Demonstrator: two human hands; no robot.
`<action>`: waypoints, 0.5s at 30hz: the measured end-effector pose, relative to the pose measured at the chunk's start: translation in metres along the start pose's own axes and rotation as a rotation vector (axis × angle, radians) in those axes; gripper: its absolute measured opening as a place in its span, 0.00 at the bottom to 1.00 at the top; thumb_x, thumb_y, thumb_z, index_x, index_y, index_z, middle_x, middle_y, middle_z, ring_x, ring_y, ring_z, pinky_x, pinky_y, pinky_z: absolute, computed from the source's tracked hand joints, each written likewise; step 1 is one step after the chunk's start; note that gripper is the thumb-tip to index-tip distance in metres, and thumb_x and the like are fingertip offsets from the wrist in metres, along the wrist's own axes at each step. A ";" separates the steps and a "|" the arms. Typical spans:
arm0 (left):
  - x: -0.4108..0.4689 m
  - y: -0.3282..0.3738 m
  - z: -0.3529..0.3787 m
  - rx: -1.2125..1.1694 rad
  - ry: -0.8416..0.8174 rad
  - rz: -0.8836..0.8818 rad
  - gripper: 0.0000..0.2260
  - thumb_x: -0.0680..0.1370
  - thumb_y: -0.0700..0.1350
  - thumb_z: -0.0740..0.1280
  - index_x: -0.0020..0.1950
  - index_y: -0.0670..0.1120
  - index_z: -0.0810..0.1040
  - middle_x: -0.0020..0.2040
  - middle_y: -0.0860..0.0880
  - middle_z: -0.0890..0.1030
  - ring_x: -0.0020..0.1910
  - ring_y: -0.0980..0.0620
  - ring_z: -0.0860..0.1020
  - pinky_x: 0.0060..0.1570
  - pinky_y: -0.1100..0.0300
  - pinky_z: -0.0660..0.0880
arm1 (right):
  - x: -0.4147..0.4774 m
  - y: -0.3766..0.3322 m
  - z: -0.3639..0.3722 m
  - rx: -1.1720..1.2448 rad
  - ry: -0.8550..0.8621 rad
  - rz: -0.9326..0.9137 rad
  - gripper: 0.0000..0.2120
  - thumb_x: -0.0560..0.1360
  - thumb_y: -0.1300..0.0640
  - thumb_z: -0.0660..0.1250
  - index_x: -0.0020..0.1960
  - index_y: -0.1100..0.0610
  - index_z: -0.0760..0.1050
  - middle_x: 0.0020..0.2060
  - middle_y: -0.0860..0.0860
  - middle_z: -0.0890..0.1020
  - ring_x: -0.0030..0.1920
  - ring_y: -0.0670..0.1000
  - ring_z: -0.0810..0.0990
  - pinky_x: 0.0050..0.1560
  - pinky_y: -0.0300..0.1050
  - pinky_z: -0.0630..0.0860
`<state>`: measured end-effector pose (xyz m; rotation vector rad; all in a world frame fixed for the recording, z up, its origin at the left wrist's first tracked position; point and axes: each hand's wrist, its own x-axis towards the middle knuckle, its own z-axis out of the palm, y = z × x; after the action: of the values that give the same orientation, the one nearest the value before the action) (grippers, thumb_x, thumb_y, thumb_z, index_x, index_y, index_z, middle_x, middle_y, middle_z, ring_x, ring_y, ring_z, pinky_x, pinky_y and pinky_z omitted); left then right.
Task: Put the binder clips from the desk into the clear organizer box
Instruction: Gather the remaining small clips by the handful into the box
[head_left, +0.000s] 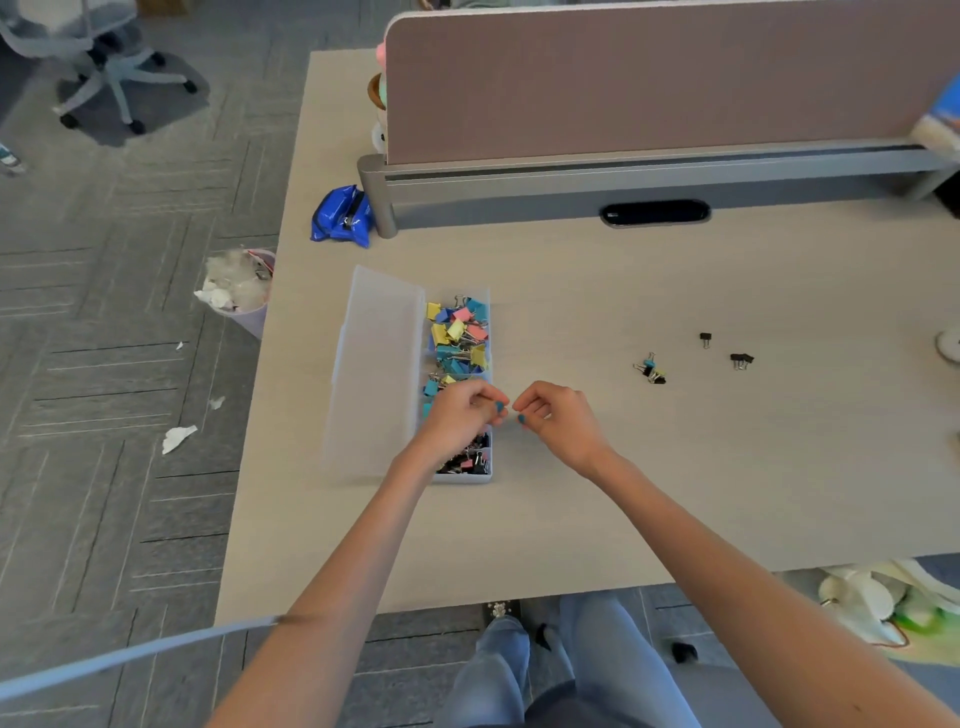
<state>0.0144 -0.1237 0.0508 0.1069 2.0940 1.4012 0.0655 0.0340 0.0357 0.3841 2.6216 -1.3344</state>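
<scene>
Operator: Progress status?
Inspector: Most coloured binder clips (457, 338) fill the clear plastic organizer box (379, 364); several small loose clips (650, 369) remain on the beige desk (571, 519), well right.
Operator: Hands?
Inspector: Left hand (460, 410) over box, right hand (556, 418) beside it; fingers curled, contents indeterminate.

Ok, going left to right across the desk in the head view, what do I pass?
Open lid → clear organizer box → right hand → mixed clip cluster → single black clip → black clip pair.
</scene>
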 end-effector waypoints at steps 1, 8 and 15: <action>0.004 0.004 0.008 0.011 -0.004 0.009 0.09 0.78 0.34 0.61 0.47 0.43 0.79 0.44 0.45 0.82 0.35 0.62 0.80 0.32 0.71 0.72 | -0.001 0.006 -0.007 0.003 0.020 0.022 0.08 0.73 0.66 0.66 0.45 0.54 0.79 0.37 0.51 0.82 0.36 0.43 0.77 0.42 0.38 0.75; 0.036 0.027 0.073 0.085 -0.094 0.040 0.07 0.77 0.34 0.63 0.48 0.43 0.79 0.43 0.45 0.82 0.33 0.62 0.79 0.31 0.72 0.71 | -0.009 0.054 -0.064 0.040 0.134 0.145 0.08 0.72 0.66 0.68 0.44 0.54 0.78 0.35 0.53 0.81 0.37 0.51 0.78 0.44 0.46 0.78; 0.070 0.042 0.142 0.092 -0.178 0.008 0.07 0.76 0.34 0.64 0.45 0.45 0.79 0.40 0.46 0.81 0.29 0.63 0.78 0.31 0.70 0.72 | -0.009 0.110 -0.116 0.057 0.210 0.238 0.10 0.71 0.68 0.66 0.42 0.54 0.78 0.35 0.52 0.81 0.35 0.48 0.77 0.43 0.45 0.77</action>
<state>0.0214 0.0376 0.0201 0.2683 2.0118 1.2515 0.1033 0.1887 0.0216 0.8581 2.5990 -1.3556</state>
